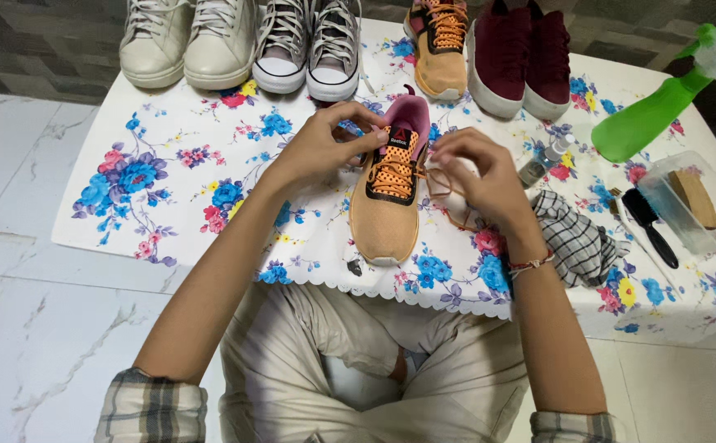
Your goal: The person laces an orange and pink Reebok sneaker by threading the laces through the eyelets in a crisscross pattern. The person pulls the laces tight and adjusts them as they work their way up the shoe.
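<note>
Both hands at the laces of a tan-orange mesh sneaker w/ pink lining (pixel 387 201), centre of the white floral-print tablecloth (pixel 169 189).

L hand (pixel 319 148) fingers pinched closed at the shoe's collar/top eyelets; R hand (pixel 477 176) curled shut round the orange lace (pixel 440 189), just right of the shoe. Behind: cream sneakers (pixel 186 41), grey canvas pair (pixel 309 45), 2nd orange sneaker (pixel 442 45), maroon pair (pixel 520 57). Right: green spray bottle (pixel 661 102), checked cloth (pixel 575 242), black brush (pixel 649 226), clear plastic box (pixel 690 201).

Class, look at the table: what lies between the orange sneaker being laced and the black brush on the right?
In the head view, the right hand and a crumpled checked cloth lie between the orange sneaker and the black brush.
</note>
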